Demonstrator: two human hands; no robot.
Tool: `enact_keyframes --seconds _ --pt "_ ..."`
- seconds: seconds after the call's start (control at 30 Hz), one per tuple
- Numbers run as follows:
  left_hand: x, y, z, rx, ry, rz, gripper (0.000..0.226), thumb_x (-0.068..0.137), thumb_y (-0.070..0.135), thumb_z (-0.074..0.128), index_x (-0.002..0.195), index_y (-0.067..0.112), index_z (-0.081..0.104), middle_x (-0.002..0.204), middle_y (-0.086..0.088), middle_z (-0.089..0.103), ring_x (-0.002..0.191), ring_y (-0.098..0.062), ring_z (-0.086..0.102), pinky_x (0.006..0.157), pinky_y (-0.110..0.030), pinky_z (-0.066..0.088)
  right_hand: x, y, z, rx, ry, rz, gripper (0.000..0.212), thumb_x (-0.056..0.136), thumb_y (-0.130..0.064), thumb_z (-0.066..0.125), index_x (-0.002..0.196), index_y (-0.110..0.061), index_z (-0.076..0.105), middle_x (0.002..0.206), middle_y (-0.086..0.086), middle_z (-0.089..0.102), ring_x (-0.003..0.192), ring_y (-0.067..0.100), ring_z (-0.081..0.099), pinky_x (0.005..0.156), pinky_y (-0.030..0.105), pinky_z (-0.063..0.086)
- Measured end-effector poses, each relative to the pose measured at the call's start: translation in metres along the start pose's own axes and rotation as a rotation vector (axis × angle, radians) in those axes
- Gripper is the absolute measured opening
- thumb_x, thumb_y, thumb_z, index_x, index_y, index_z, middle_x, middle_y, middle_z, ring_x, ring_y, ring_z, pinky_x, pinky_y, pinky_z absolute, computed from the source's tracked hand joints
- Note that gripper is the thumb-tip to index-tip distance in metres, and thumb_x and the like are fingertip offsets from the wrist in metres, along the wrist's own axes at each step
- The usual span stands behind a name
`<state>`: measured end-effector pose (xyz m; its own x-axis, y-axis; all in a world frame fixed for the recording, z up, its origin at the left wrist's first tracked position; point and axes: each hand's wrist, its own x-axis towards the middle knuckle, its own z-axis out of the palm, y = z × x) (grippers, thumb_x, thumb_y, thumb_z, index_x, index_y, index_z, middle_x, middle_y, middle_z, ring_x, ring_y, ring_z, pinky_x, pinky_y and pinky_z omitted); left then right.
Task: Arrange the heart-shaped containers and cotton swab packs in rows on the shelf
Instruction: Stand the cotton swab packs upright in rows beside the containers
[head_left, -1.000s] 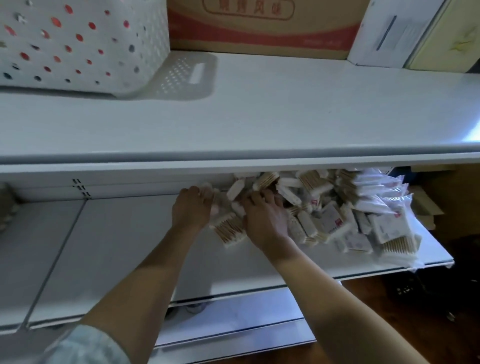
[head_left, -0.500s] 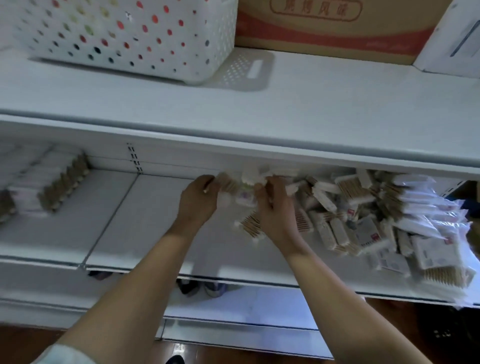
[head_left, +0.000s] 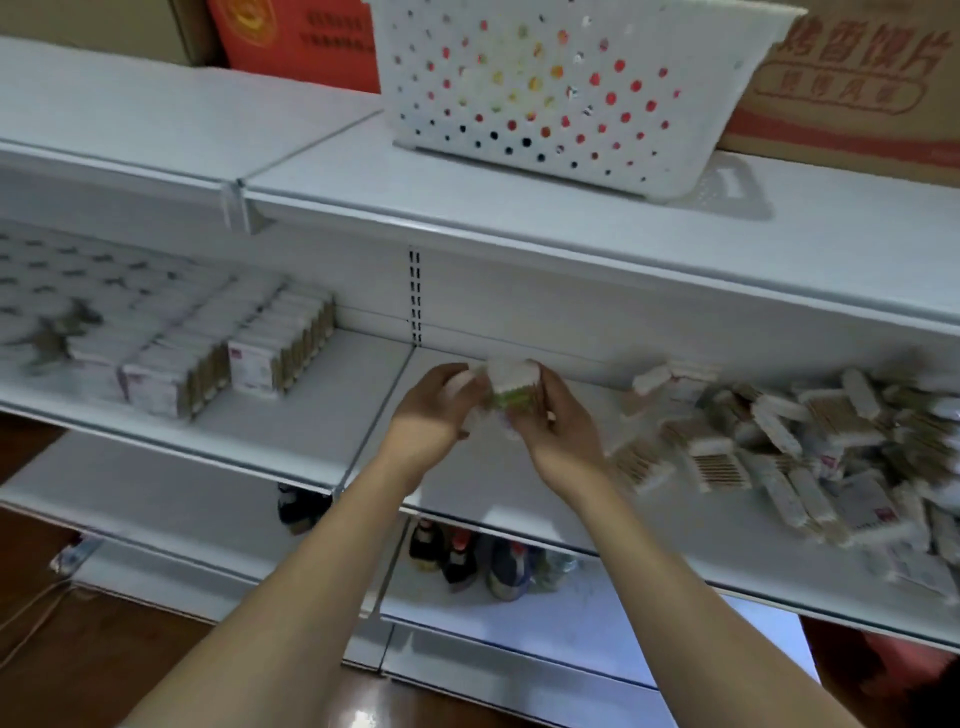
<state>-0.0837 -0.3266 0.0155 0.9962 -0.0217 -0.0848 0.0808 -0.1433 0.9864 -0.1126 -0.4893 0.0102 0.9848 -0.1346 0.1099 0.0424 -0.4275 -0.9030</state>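
Hands meet over the middle shelf (head_left: 311, 415): left hand (head_left: 434, 410) and right hand (head_left: 553, 426) both grip a small bundle of swab packs (head_left: 511, 387); squaring it before setting it beside the neat rows (head_left: 218, 353) seems wise; loose pile (head_left: 779, 447) crowds the right; basket (head_left: 566, 88) sits above.

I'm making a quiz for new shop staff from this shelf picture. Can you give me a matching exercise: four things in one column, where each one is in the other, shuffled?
Things:
1. white perforated basket
2. loose pile of cotton swab packs
3. neat rows of packs
4. bottles

Places:
A. middle shelf, left section
B. top shelf
C. lowest shelf, below the hands
D. middle shelf, right section

Pairs: 1-B, 2-D, 3-A, 4-C
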Motion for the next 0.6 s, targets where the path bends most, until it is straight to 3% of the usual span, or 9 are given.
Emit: enact_keyframes --seconds 0.1,0.17,0.27,0.4,0.5,0.6 --pt "-0.007 -0.007 -0.058 -0.155 -0.073 -0.043 0.045 0.093 0.024 0.057 0.138 0.021 0.055 0.131 -0.008 0.061 0.108 -0.021 0.063 0.088 -0.038 0.057 -0.006 -0.026 0.047 0.065 0.009 -0.004 0.044 0.079 -0.043 0.067 0.123 -0.041 0.058 0.114 -0.019 0.067 0.105 0.005 0.064 0.094 0.031 0.052" --pt "-0.011 -0.011 -0.097 -0.093 -0.067 0.002 0.051 0.094 0.017 0.058 0.144 0.020 0.047 0.133 -0.006 0.058 0.105 -0.015 0.063 0.094 -0.038 0.055 -0.011 -0.043 0.081 0.177 0.013 -0.036 0.043 0.079 -0.041 0.068 0.121 -0.034 0.060 0.113 -0.015 0.069 0.105 0.006 0.065 0.095 0.036 0.052" --pt "-0.017 -0.013 -0.150 0.030 -0.036 0.103 0.052 0.093 0.032 0.069 0.140 0.024 0.049 0.131 0.002 0.059 0.109 -0.012 0.062 0.099 -0.033 0.050 -0.018 -0.068 0.130 0.452 0.007 0.033 0.049 0.081 -0.025 0.067 0.128 -0.022 0.056 0.118 0.000 0.069 0.108 0.017 0.066 0.087 0.038 0.055" --pt "-0.018 -0.017 -0.211 0.141 -0.001 0.217 0.048 0.090 0.050 0.066 0.131 0.025 0.057 0.127 0.007 0.061 0.118 -0.007 0.056 0.098 -0.027 0.047 -0.021 -0.094 0.184 0.668 -0.033 0.095 0.029 0.094 -0.006 0.060 0.121 -0.018 0.058 0.116 0.009 0.070 0.108 0.031 0.067 0.090 0.053 0.056" --pt "-0.010 -0.018 -0.246 0.167 -0.002 0.232 0.045 0.086 0.063 0.063 0.119 0.034 0.056 0.120 0.009 0.063 0.114 -0.005 0.059 0.098 -0.031 0.050 -0.015 -0.112 0.219 0.710 -0.019 0.120 0.028 0.097 -0.005 0.057 0.124 -0.015 0.054 0.113 0.009 0.070 0.106 0.031 0.068 0.085 0.053 0.058" --pt "0.003 -0.015 -0.275 0.174 -0.036 0.212 0.027 0.092 0.054 0.061 0.112 0.039 0.049 0.104 0.015 0.063 0.096 0.005 0.061 0.083 -0.017 0.047 0.000 -0.126 0.252 0.715 0.055 0.165 0.035 0.096 -0.010 0.062 0.128 -0.008 0.048 0.116 0.014 0.067 0.105 0.034 0.068 0.076 0.047 0.061"
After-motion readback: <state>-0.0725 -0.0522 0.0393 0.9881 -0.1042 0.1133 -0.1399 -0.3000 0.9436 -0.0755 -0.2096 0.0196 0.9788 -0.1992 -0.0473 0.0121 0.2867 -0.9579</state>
